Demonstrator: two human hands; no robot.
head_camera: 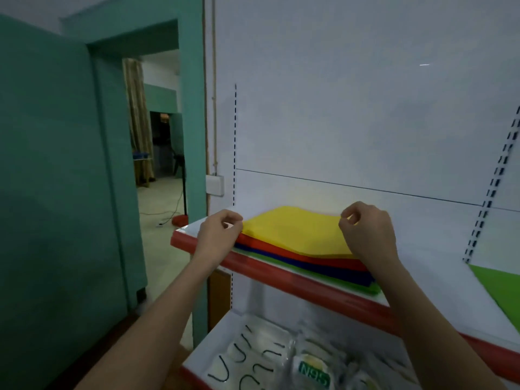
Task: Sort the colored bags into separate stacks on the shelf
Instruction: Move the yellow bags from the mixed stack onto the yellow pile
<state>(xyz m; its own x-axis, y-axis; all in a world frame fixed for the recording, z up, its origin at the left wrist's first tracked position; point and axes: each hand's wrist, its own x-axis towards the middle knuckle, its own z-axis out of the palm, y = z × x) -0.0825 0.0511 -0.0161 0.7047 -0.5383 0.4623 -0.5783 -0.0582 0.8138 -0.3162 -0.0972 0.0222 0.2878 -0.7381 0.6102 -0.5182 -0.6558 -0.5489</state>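
A mixed pile of flat bags lies on the white shelf [439, 302] with a red front lip. A yellow bag [292, 232] is on top, over a red bag [309, 256], a blue bag [337, 273] and a green bag [332, 280] at the bottom. My left hand [218, 235] pinches the yellow bag's left edge with curled fingers. My right hand [367, 232] pinches its right edge the same way. A separate green bag [503, 291] lies flat at the far right of the shelf.
Below is a lower shelf [205, 350] holding white packets with black handles. A slotted upright [489, 198] runs along the white back panel on the right. To the left stand a green door [56, 178] and an open doorway.
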